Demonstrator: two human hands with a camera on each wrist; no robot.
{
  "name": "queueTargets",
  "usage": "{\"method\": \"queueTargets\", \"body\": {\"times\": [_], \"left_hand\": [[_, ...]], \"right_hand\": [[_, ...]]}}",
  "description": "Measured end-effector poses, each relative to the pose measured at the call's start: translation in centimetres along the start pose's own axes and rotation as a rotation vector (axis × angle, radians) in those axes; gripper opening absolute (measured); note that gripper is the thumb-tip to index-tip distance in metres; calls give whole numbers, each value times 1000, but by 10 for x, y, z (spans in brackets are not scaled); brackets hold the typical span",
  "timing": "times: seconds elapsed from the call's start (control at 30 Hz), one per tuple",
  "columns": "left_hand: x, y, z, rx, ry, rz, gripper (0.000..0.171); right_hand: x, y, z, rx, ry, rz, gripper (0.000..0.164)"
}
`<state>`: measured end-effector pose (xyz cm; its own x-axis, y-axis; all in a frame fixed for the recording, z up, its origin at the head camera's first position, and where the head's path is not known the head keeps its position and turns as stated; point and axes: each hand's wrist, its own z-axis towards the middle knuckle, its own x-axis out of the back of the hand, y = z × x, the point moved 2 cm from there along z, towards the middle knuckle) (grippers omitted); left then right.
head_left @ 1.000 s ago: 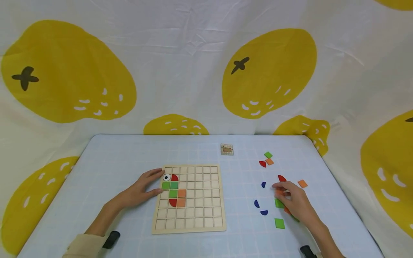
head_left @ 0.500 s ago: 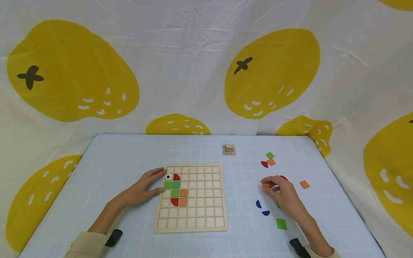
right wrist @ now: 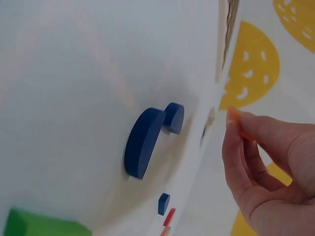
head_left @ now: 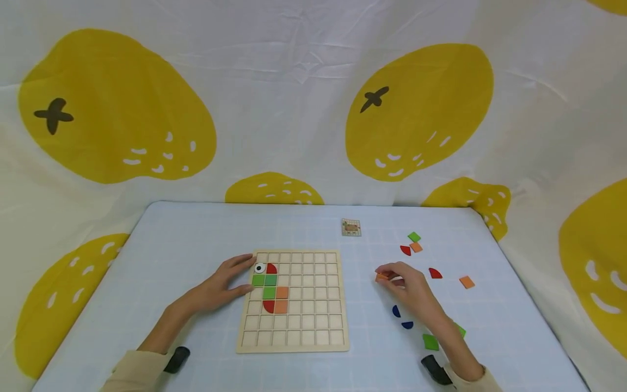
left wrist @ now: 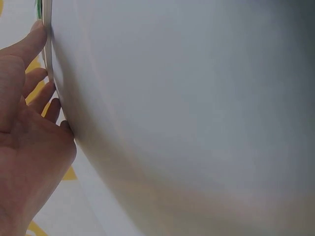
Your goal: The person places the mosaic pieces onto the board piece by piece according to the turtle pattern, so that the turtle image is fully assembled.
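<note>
While the left hand (head_left: 215, 288) lies along the left edge of the gridded wooden board (head_left: 318, 323), its fingers extended and relaxed, the right hand (head_left: 406, 287) pinches an orange square (head_left: 381, 276) between thumb and fingertips. That square is off the grid, over the stretch of surface (head_left: 364, 326) between the board and the loose pieces.

The step in hand looks like carrying one piece across to the grid, with the left hand probably there to steady the frame. Already seated toward the upper left are an eye disc (head_left: 259, 268), a red quarter-disc (head_left: 271, 268) beside it, three green squares (head_left: 269, 293) stepping down and right, two orange squares (head_left: 281, 300) stacked in one column, and a second red quarter-disc (head_left: 269, 307) left of the lower one.

The next move seems to call for bringing the pinched piece left, squaring its edges to a bare cell, perhaps next to the orange pair, and lowering it flat without nudging its neighbours. The small picture card (head_left: 351, 227) beyond the board may guide the choice, but its print is too small to read. Blue half-discs (head_left: 396, 311) are near the right hand.
</note>
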<state>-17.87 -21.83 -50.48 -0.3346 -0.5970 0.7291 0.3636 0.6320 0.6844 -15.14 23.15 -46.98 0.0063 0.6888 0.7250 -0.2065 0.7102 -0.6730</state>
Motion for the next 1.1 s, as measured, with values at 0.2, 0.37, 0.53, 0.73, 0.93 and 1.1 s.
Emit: {"method": "queueTargets", "body": {"times": [0.2,0.37,0.53,0.73,0.93,1.1], "left_hand": [[1,3,0,-3,5,0,70],[0,1,1,-10,8,7,70],[0,0,1,-19,9,10,70],[-1,0,2,-1,0,2,70],[-1,1,2,12,-7,2,71],[0,1,1,4,3,-3,70]], "right_hand": [[-9,-12,5,65,5,44,22],[-18,-23,11,92,-10,102,19],[-28,-34,18,92,-51,170,17],[-44,-47,25,115,-105,232,15],[-60,-62,29,185,-153,264,16],[-73,-74,32,203,-198,240,14]]}}
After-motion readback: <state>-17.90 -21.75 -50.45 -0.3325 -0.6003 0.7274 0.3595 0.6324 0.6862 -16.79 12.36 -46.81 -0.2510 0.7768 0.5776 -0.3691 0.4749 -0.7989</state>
